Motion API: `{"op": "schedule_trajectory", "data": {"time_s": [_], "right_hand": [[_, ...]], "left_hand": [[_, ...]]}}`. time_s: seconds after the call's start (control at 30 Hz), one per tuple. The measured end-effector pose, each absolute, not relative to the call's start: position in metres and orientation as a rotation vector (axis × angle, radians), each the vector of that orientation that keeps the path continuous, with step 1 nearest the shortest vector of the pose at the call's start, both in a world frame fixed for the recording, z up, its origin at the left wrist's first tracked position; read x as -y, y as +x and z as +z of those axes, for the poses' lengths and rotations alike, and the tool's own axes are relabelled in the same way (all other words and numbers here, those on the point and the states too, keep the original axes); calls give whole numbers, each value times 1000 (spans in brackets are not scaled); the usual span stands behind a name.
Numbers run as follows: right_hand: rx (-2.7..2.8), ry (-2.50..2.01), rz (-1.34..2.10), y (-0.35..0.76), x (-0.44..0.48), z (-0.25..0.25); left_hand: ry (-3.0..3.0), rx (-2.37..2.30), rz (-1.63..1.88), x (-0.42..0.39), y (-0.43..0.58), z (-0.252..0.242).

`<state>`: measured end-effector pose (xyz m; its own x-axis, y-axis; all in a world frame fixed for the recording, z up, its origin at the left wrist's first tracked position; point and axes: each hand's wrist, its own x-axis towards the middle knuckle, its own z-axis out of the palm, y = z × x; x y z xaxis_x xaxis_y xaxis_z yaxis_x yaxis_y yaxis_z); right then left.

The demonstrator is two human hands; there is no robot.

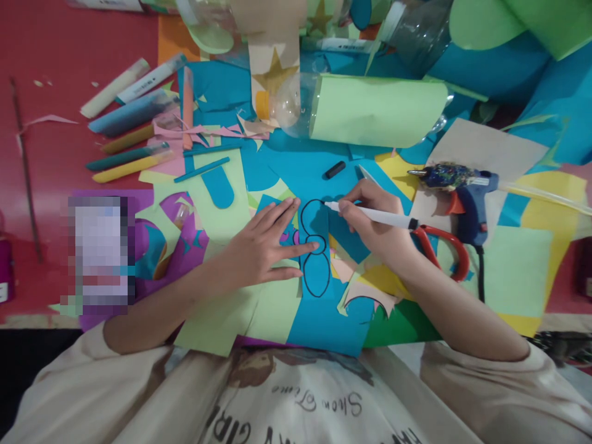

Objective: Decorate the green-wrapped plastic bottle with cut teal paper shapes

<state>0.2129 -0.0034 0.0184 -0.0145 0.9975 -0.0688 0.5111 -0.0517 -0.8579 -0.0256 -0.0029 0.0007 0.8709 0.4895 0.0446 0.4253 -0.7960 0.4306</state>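
My left hand (266, 243) lies flat with fingers spread, pressing on a blue paper strip (319, 302) and the light green sheet (240, 308) beside it. My right hand (377, 225) is closed around a white marker (370, 214), whose tip touches the blue paper at the top of a black outline. That outline (316, 259) is made of stacked oval loops. The marker's black cap (334, 169) lies a little beyond the hand.
Red-handled scissors (444, 246) and a blue glue gun (462, 191) lie right of my right hand. A clear plastic bottle wrapped in green paper (370, 108) lies behind. Several markers (129, 123) sit at the left among coloured paper scraps. The red table (55, 142) shows at left.
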Motion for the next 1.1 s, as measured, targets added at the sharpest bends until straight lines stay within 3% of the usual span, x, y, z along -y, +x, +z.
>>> {"op": "schedule_trajectory", "data": {"time_s": [1.1], "right_hand": [[1596, -1519, 1143, 213, 5, 20]], "left_hand": [[2654, -660, 253, 3, -26, -3]]}}
